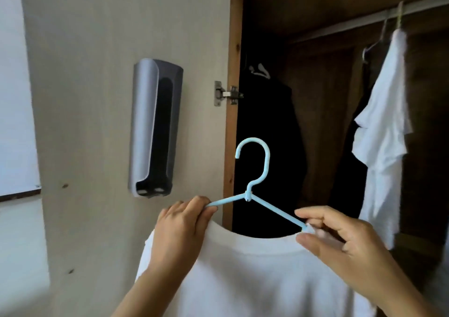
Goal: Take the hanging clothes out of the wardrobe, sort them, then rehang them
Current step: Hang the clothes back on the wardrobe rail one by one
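A light-blue plastic hanger (255,171) sits upright in the collar of a white T-shirt (255,275) held up in front of the open wardrobe. My left hand (179,229) grips the hanger's left arm together with the shirt's left shoulder. My right hand (340,236) pinches the right arm of the hanger at the collar edge. Inside the wardrobe a metal rail (364,25) runs across the top. On it hang a white T-shirt (381,132) at the right and a dark garment (264,127) at the left.
The open wardrobe door (97,49) stands at the left, with a grey holder (155,127) mounted on it and a metal hinge (224,93). The wooden frame (233,98) edges the dark interior. Between the hanging garments the rail is bare.
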Demonstrator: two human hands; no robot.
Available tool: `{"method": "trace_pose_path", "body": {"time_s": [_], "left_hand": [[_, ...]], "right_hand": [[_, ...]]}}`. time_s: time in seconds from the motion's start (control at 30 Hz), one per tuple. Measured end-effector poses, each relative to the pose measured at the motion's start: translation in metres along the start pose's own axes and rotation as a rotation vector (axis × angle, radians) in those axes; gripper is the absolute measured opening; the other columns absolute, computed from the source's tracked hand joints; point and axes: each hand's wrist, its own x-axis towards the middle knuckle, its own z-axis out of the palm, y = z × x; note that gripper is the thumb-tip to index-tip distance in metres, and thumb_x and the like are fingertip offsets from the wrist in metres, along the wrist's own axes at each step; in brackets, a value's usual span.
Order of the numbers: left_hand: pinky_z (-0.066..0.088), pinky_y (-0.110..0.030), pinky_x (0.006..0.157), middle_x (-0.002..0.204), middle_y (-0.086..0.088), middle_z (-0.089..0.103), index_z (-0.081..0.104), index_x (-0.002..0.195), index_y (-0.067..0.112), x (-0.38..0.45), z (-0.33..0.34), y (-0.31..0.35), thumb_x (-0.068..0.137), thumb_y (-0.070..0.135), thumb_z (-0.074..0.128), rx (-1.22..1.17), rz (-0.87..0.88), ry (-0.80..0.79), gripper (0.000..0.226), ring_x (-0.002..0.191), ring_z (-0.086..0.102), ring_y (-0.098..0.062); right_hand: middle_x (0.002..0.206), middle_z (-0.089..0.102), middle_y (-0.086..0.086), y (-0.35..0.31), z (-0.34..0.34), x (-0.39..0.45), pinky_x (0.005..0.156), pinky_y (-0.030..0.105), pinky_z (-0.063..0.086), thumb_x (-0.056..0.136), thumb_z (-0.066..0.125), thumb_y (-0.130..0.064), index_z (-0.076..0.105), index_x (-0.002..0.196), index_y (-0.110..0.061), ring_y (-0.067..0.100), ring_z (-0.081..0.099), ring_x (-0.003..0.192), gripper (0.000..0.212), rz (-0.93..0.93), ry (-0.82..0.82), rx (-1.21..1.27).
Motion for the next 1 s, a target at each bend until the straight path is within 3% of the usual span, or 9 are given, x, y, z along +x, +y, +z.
{"method": "trace_pose_path", "body": {"time_s": [0.17, 0.3, 0.4, 0.5, 0.6, 0.7, 0.8, 0.9, 1.0], "left_hand": [[0.046, -0.03, 0.059, 0.083, 0.009, 0.047, 0.064, 0.089, 0.015, 0.039, 0.066, 0.013, 0.091, 0.044, 0.038, -0.311, 0.063, -0.032, 0.04, 0.069, 0.054, -0.019], [0.035, -0.012, 0.067, 0.092, 0.009, 0.047, 0.065, 0.102, 0.012, 0.071, 0.109, 0.036, 0.097, 0.039, 0.039, -0.506, 0.116, -0.087, 0.038, 0.08, 0.052, -0.013], [0.046, -0.022, 0.076, 0.099, 0.006, 0.051, 0.064, 0.108, 0.013, 0.094, 0.131, 0.057, 0.091, 0.042, 0.032, -0.621, 0.165, -0.126, 0.046, 0.089, 0.052, -0.012], [0.051, -0.038, 0.073, 0.092, 0.003, 0.053, 0.065, 0.1, 0.015, 0.114, 0.149, 0.081, 0.098, 0.043, 0.037, -0.694, 0.246, -0.091, 0.04, 0.08, 0.055, -0.018], [0.05, -0.042, 0.071, 0.088, 0.003, 0.052, 0.065, 0.097, 0.016, 0.125, 0.159, 0.118, 0.094, 0.041, 0.039, -0.834, 0.313, -0.094, 0.037, 0.076, 0.055, -0.02], [0.047, -0.037, 0.072, 0.087, 0.004, 0.05, 0.063, 0.095, 0.016, 0.126, 0.164, 0.16, 0.092, 0.046, 0.037, -0.999, 0.334, -0.139, 0.04, 0.077, 0.054, -0.019], [0.042, -0.032, 0.074, 0.085, 0.0, 0.052, 0.063, 0.09, 0.013, 0.122, 0.173, 0.207, 0.09, 0.04, 0.042, -1.146, 0.357, -0.202, 0.033, 0.079, 0.053, -0.016], [0.039, -0.025, 0.074, 0.083, -0.001, 0.051, 0.064, 0.087, 0.01, 0.119, 0.185, 0.251, 0.089, 0.034, 0.045, -1.269, 0.356, -0.217, 0.03, 0.078, 0.05, -0.01], [0.039, -0.022, 0.073, 0.081, 0.003, 0.05, 0.066, 0.088, 0.011, 0.12, 0.197, 0.292, 0.089, 0.03, 0.048, -1.385, 0.359, -0.216, 0.027, 0.076, 0.049, -0.007]], "right_hand": [[0.113, 0.056, -0.033, 0.006, -0.033, -0.001, 0.084, 0.002, 0.038, 0.068, 0.083, -0.033, 0.044, 0.118, -0.063, -0.008, 0.054, 0.107, 0.071, 0.043, 0.011, -0.248], [0.124, 0.046, -0.035, -0.005, -0.05, -0.001, 0.09, -0.001, 0.031, 0.067, 0.06, -0.051, 0.038, 0.13, -0.056, -0.012, 0.048, 0.111, 0.067, 0.033, 0.107, -0.667], [0.125, 0.042, -0.033, -0.013, -0.059, -0.002, 0.09, -0.003, 0.025, 0.073, 0.055, -0.052, 0.039, 0.132, -0.051, -0.007, 0.048, 0.109, 0.061, 0.039, 0.193, -0.92], [0.116, 0.049, -0.043, -0.036, -0.066, -0.002, 0.084, -0.007, 0.028, 0.065, 0.057, -0.076, 0.042, 0.118, -0.067, -0.021, 0.045, 0.108, 0.056, 0.117, 0.36, -0.779], [0.1, 0.064, -0.033, -0.061, -0.085, -0.008, 0.076, -0.004, 0.037, 0.044, 0.058, -0.089, 0.058, 0.103, -0.061, -0.014, 0.058, 0.097, 0.066, 0.153, 0.462, -0.616], [0.097, 0.069, -0.02, -0.088, -0.1, -0.014, 0.078, 0.0, 0.041, 0.039, 0.072, -0.074, 0.065, 0.1, -0.051, -0.005, 0.061, 0.096, 0.066, 0.235, 0.462, -0.611], [0.095, 0.071, -0.016, -0.104, -0.118, -0.025, 0.073, 0.001, 0.041, 0.058, 0.087, -0.04, 0.07, 0.101, -0.039, -0.003, 0.063, 0.092, 0.046, 0.307, 0.519, -0.619], [0.093, 0.073, -0.006, -0.114, -0.134, -0.034, 0.07, 0.005, 0.044, 0.062, 0.073, -0.015, 0.067, 0.107, -0.023, 0.002, 0.065, 0.088, 0.046, 0.391, 0.563, -0.528], [0.096, 0.072, -0.003, -0.116, -0.144, -0.037, 0.07, 0.007, 0.045, 0.063, 0.079, -0.011, 0.067, 0.109, -0.024, 0.003, 0.064, 0.09, 0.049, 0.45, 0.564, -0.466]]}}
